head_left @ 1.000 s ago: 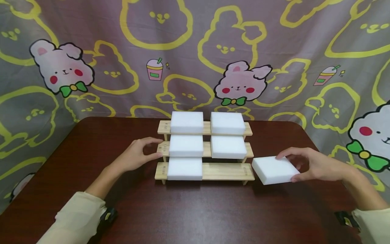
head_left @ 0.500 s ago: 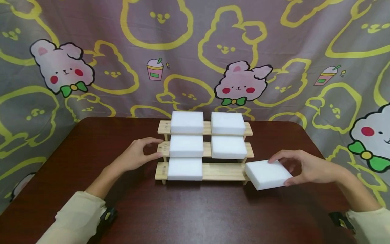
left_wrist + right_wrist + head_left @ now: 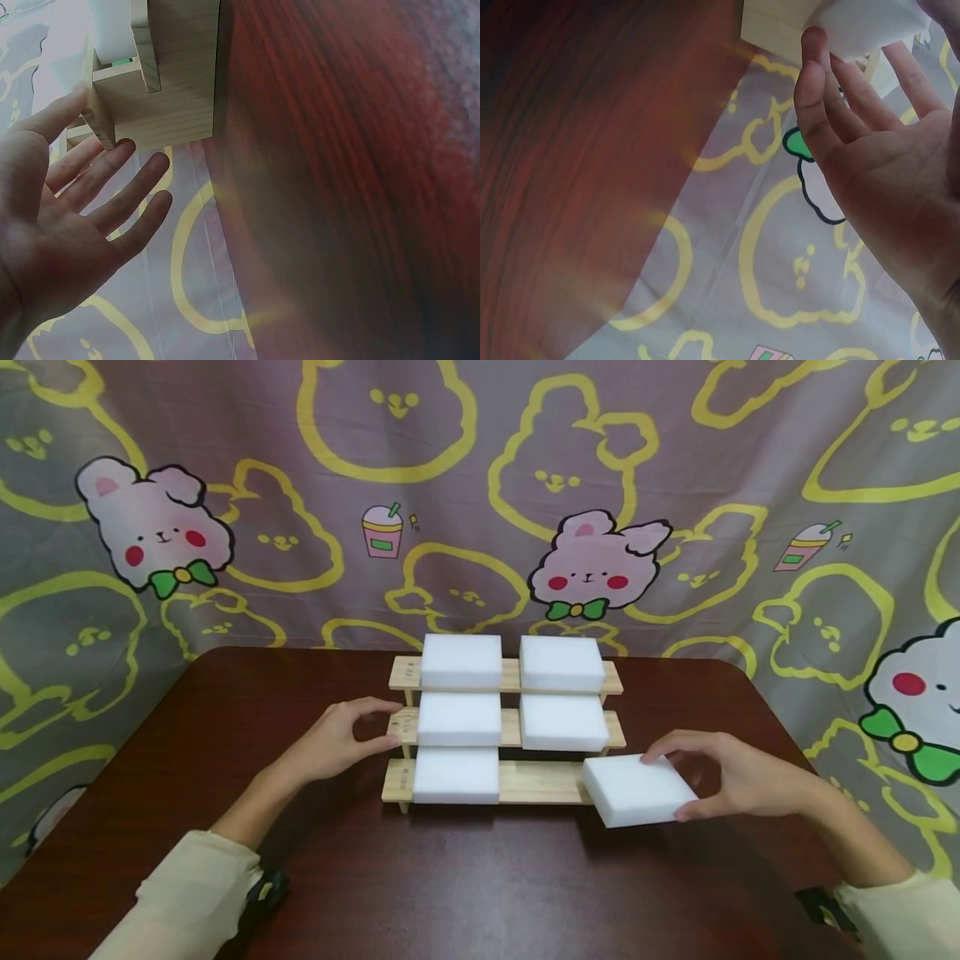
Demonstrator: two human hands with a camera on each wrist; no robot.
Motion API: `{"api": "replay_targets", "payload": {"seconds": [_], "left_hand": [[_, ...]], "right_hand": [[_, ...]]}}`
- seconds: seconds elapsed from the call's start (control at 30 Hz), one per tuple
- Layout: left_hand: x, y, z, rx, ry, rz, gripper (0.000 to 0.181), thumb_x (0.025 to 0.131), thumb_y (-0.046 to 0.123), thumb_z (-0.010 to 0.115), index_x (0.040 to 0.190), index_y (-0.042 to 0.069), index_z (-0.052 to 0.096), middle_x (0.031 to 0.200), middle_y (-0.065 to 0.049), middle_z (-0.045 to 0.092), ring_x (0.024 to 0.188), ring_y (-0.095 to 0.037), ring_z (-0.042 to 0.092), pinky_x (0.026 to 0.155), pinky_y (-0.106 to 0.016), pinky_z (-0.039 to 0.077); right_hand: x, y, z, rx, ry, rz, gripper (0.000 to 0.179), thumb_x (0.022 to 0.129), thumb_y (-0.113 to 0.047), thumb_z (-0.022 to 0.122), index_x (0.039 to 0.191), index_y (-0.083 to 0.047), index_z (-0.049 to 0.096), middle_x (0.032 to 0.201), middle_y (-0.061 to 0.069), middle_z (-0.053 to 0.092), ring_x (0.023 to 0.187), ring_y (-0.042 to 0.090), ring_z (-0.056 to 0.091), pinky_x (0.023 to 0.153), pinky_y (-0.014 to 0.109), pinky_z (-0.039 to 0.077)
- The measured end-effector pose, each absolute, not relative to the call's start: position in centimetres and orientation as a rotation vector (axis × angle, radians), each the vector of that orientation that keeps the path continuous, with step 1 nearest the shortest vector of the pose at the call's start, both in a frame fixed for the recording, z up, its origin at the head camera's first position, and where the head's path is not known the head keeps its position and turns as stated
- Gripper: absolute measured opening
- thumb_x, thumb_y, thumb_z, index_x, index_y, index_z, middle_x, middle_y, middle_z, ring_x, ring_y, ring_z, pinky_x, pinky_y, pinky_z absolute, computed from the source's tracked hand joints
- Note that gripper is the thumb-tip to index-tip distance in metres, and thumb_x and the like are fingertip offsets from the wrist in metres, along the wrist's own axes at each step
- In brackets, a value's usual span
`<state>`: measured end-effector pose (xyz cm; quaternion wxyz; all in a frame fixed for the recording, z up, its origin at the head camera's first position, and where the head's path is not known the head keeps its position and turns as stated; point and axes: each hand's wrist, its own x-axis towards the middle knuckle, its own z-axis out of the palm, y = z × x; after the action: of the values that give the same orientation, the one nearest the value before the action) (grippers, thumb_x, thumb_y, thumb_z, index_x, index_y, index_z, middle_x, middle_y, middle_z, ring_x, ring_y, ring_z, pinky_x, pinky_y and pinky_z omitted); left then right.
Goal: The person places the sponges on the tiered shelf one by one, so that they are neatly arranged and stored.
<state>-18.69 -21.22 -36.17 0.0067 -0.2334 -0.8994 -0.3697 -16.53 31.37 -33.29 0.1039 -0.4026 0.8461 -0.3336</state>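
A three-tier wooden stand (image 3: 540, 781) stands on the table. My left hand (image 3: 333, 742) pinches the left end of its middle tier between thumb and fingers; in the left wrist view the other fingers of that hand (image 3: 75, 217) spread loosely. My right hand (image 3: 738, 774) pinches a white foam block (image 3: 641, 789) by its right side. The block is tilted and overlaps the right end of the lowest tier in the head view. In the right wrist view the right hand (image 3: 892, 165) has the white block (image 3: 870, 26) at its fingertips.
White blocks lie in pairs on the top tier (image 3: 510, 675) and middle tier (image 3: 510, 727). One more white block (image 3: 455, 774) sits on the lowest tier's left part. Behind the dark red-brown table (image 3: 480, 885) hangs a patterned curtain (image 3: 465, 510).
My right hand has carried the foam block leftward, from beside the stand to over the right end of the lowest tier. The left hand has stayed in place.
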Motion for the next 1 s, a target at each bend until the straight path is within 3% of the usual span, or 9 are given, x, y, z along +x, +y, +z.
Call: {"api": "replay_targets", "payload": {"seconds": [0.27, 0.57, 1.0], "left_hand": [[-18.7, -21.2, -36.1, -0.71, -2.823, -1.163, 0.048, 0.094, 0.017, 0.079, 0.136, -0.002, 0.065, 0.136, -0.019, 0.066, 0.129, -0.04, 0.058, 0.106, -0.06, 0.046], [-18.8, -21.2, -36.1, -0.702, -2.832, -1.158, 0.049, 0.094, 0.019, 0.079, 0.136, -0.002, 0.065, 0.137, -0.019, 0.066, 0.13, -0.04, 0.057, 0.107, -0.061, 0.045], [-18.9, -21.2, -36.1, -0.691, -2.835, -1.144, 0.049, 0.093, 0.021, 0.08, 0.135, -0.002, 0.065, 0.135, -0.018, 0.067, 0.129, -0.04, 0.058, 0.107, -0.061, 0.045]], "right_hand": [[-16.2, 30.3, -33.6, -1.191, 2.527, -0.996, 0.058, 0.079, -0.024, 0.094, 0.128, -0.019, 0.064, 0.122, 0.0, 0.065, 0.098, 0.012, 0.061, 0.07, 0.03, 0.059], [-15.8, 29.1, -34.4, -1.254, 2.684, -0.925, 0.059, 0.074, -0.029, 0.097, 0.125, -0.024, 0.067, 0.121, -0.008, 0.068, 0.101, 0.007, 0.061, 0.086, 0.024, 0.054], [-15.4, 27.7, -34.8, -1.202, 2.749, -0.915, 0.059, 0.073, -0.035, 0.097, 0.124, -0.025, 0.069, 0.123, -0.008, 0.069, 0.102, 0.009, 0.061, 0.087, 0.028, 0.054]]}}
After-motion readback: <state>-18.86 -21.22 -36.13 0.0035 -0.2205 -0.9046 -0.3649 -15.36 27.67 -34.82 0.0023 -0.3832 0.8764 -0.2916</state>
